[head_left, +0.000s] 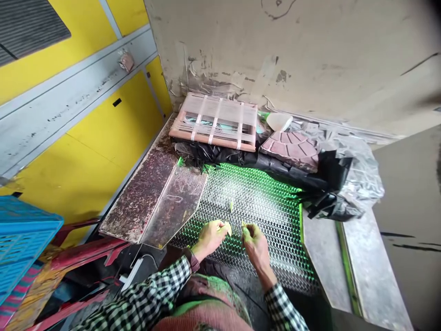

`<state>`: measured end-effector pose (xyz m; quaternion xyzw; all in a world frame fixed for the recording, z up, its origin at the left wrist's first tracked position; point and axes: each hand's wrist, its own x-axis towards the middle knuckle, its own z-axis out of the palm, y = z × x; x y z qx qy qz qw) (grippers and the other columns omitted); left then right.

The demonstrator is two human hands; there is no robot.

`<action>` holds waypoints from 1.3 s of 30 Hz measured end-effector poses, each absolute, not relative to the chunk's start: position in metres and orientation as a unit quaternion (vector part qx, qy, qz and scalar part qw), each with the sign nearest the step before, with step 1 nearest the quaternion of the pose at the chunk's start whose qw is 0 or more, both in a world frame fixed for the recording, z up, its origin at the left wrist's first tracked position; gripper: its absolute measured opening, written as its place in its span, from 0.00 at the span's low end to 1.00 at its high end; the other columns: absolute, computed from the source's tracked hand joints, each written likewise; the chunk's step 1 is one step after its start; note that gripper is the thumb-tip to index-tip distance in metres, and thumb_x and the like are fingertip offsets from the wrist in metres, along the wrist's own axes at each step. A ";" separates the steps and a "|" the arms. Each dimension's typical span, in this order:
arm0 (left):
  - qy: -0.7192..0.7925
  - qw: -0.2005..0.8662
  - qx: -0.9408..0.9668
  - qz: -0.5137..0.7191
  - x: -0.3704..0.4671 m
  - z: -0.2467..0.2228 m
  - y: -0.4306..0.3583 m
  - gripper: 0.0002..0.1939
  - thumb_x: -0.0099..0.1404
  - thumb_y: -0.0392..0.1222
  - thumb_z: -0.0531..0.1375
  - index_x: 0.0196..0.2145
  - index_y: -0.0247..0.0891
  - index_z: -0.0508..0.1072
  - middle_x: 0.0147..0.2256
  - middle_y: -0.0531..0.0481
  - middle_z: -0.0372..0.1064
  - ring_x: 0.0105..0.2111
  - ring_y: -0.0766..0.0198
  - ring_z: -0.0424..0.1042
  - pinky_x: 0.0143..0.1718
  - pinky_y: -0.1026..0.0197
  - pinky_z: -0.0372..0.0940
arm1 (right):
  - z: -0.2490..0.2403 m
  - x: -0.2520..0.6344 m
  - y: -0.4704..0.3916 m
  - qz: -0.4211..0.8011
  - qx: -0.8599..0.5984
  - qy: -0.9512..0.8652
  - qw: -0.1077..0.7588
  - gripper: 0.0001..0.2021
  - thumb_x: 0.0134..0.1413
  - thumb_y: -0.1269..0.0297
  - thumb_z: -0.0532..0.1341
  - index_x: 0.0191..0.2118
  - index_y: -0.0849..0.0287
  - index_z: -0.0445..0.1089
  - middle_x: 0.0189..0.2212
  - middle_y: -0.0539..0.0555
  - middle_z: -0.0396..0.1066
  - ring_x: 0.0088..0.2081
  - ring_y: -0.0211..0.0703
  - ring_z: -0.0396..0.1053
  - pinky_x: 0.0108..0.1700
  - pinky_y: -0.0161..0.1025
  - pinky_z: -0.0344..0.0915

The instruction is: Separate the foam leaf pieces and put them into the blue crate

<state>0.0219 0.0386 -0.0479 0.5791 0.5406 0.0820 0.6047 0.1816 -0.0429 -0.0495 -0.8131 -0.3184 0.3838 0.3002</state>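
The left hand (214, 235) is pinched closed on a small pale piece (228, 229). The right hand (254, 242) is pinched too, gripping a thin yellowish bit (244, 224).

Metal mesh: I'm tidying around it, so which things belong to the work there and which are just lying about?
Seemingly in use:
- pale piece in the left hand
- small piece in the right hand
- metal mesh

Probably just lying about:
- slatted frame
- pink slab
- clear plastic
- blue crate
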 end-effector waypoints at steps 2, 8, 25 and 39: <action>0.554 0.563 0.610 0.062 0.020 -0.049 0.045 0.16 0.66 0.53 0.59 0.28 0.39 0.74 0.24 0.53 0.70 0.22 0.67 0.64 0.24 0.64 0.52 | -0.054 0.200 -0.043 0.298 -0.854 -0.355 0.236 0.21 0.65 0.42 0.55 0.39 0.55 0.73 0.21 0.50 0.69 0.22 0.43 0.63 0.25 0.36 0.52; 0.568 0.582 0.566 0.139 0.006 -0.046 0.056 0.15 0.69 0.54 0.56 0.34 0.39 0.71 0.26 0.54 0.70 0.20 0.68 0.63 0.23 0.65 0.53 | -0.060 0.212 0.001 0.161 -0.809 -0.495 0.272 0.16 0.67 0.59 0.54 0.50 0.57 0.77 0.29 0.53 0.72 0.19 0.36 0.52 0.24 0.35 0.45; 0.464 0.809 0.084 0.352 0.001 -0.037 0.060 0.16 0.58 0.37 0.65 0.45 0.35 0.74 0.37 0.49 0.72 0.28 0.70 0.70 0.26 0.68 0.63 | -0.055 0.158 0.020 0.207 -0.761 -0.568 0.234 0.15 0.71 0.62 0.50 0.46 0.59 0.74 0.38 0.57 0.77 0.27 0.40 0.67 0.27 0.35 0.54; 0.484 0.794 0.026 0.367 -0.012 -0.024 0.053 0.13 0.61 0.34 0.61 0.45 0.35 0.74 0.36 0.49 0.73 0.28 0.69 0.72 0.26 0.67 0.66 | -0.064 0.208 0.109 0.095 -0.744 -0.645 0.144 0.13 0.69 0.71 0.52 0.46 0.59 0.75 0.39 0.57 0.70 0.29 0.39 0.58 0.27 0.36 0.46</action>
